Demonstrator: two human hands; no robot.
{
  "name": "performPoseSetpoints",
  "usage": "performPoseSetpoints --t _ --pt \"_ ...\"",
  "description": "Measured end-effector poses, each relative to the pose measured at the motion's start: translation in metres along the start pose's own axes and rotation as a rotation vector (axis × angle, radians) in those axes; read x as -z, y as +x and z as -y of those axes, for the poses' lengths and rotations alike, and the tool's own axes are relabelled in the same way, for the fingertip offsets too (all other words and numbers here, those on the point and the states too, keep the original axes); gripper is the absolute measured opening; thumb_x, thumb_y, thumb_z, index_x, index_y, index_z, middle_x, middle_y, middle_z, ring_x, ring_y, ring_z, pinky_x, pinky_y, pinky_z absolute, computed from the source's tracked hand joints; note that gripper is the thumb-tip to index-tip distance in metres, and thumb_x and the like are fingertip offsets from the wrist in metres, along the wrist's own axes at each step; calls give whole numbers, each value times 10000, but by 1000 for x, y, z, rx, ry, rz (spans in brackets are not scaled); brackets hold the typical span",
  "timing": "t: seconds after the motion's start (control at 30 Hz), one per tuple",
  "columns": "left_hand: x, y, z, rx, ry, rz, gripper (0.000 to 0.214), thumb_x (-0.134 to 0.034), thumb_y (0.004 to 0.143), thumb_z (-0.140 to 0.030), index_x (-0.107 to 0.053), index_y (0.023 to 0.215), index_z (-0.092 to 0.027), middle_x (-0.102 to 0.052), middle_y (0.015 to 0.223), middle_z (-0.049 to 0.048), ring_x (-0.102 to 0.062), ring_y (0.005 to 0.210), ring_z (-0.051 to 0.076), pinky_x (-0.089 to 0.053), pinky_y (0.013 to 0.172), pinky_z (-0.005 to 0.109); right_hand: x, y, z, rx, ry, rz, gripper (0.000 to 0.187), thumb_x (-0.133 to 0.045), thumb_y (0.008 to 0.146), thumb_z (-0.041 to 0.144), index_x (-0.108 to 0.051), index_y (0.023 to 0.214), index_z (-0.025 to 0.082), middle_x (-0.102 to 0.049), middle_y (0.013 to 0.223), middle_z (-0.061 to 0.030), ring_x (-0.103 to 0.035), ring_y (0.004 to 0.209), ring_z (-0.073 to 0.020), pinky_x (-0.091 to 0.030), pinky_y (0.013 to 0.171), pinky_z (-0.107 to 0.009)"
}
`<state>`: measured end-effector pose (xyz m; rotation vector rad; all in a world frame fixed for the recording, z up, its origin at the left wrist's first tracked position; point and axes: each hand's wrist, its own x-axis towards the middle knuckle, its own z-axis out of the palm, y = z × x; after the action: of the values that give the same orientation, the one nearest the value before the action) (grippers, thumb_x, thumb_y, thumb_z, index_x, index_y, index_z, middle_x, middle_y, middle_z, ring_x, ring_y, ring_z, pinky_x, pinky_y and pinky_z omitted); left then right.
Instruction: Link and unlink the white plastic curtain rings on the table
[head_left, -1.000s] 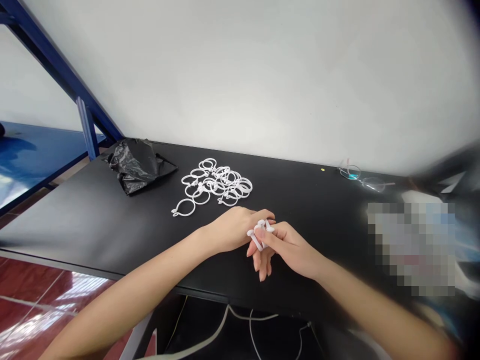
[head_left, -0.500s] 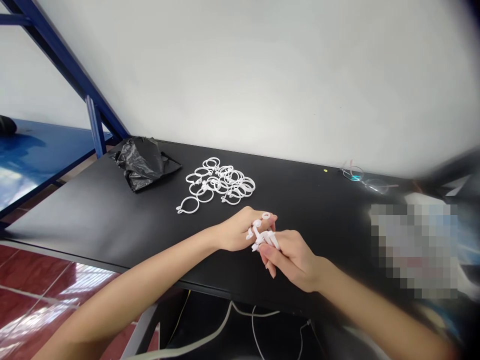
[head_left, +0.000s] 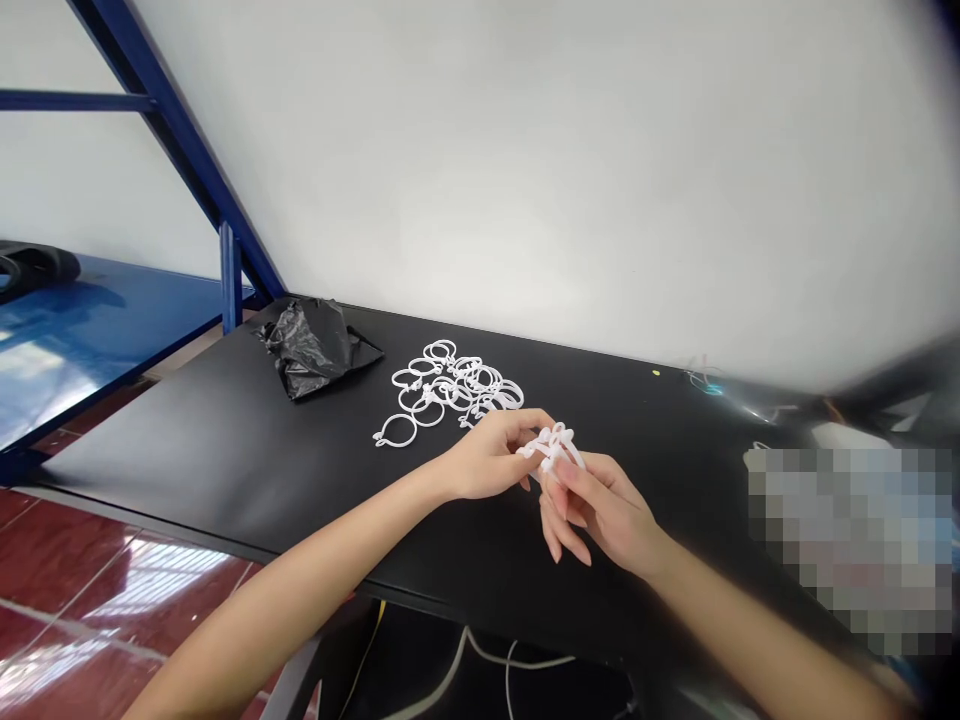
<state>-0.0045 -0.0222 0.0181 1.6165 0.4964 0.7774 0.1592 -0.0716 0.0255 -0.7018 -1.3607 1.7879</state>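
Note:
Several white plastic curtain rings (head_left: 556, 447), each with a small eyelet, are bunched together between my two hands above the table. My left hand (head_left: 491, 452) is closed, thumb and fingers pinching the bunch from the left. From the other side my right hand (head_left: 611, 510) grips the same rings between thumb and forefinger, its lower fingers hanging loosely below. How many rings each hand holds is hidden by the fingers. Behind my left hand, a loose pile of the same white rings (head_left: 427, 410) lies flat on the black table (head_left: 315, 470).
A crumpled black plastic bag (head_left: 319, 345) lies at the table's back left. Blue metal framing (head_left: 231, 275) rises beside it. To the right are a blurred pixelated item (head_left: 847, 550) and clear eyeglasses (head_left: 705, 382) near the wall. Pale cables (head_left: 450, 670) hang below the front edge.
The bunch of rings has turned and risen slightly, with the eyelets now gathered together. My left thumb has come onto it, and my right hand's lower fingers have spread. The view has shifted.

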Motion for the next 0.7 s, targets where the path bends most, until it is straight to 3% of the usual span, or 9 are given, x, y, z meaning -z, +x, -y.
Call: performPoseSetpoints --t 0.1,0.17,0.23,0.3,0.4,0.5,0.7 --pt "-2 -5 -4 -192 317 -224 116 -553 815 -216 -566 917 -161 -466 561 -72 -441 491 64 -397 503 178 -2 -3 -3 13 131 22 407 -451 974 358 -564 643 150 -314 479 97 -439 310 -74 -512 461 -268" --pt "-4 -7 -3 -368 542 -396 52 -564 786 -185 -532 826 -176 -418 532 -88 -383 454 54 -339 465 170 -2 -6 -5 36 168 20 423 -446 967 355 -576 625 143 -322 465 89 -440 313 -82 -502 456 -270" --pt "-4 -8 -2 -550 765 -505 131 -548 770 -144 -446 702 -190 -390 513 -88 -334 432 54 -281 433 183 -3 -8 -8 60 158 -9 441 -439 969 360 -578 612 141 -337 448 82 -439 319 -86 -490 453 -267" --pt "-1 -8 -1 -691 971 -500 223 -519 797 -127 -379 638 -199 -389 499 -77 -315 426 65 -265 428 209 -5 -10 -10 68 128 -47 459 -426 980 370 -564 603 148 -351 438 78 -429 322 -86 -487 458 -268" --pt "4 -6 -2 -791 1185 -368 261 -472 891 -165 -414 639 -196 -450 503 -50 -368 437 86 -310 442 231 -9 -10 -9 96 113 -138 466 -409 991 392 -510 593 173 -347 432 83 -377 308 -76 -472 434 -259" --pt "6 -5 -4 -760 1297 -312 265 -440 933 -169 -465 669 -181 -502 531 -33 -424 458 94 -342 453 232 -9 -9 -6 120 82 -210 455 -424 987 403 -472 589 188 -293 432 99 -304 295 -63 -443 393 -243" --pt "3 -5 -4 -731 1378 -310 295 -414 952 -175 -425 657 -189 -481 537 -42 -415 450 87 -324 447 227 -7 -12 -6 85 -41 -185 484 -413 992 416 -448 566 190 -252 430 100 -285 324 -59 -447 415 -242"
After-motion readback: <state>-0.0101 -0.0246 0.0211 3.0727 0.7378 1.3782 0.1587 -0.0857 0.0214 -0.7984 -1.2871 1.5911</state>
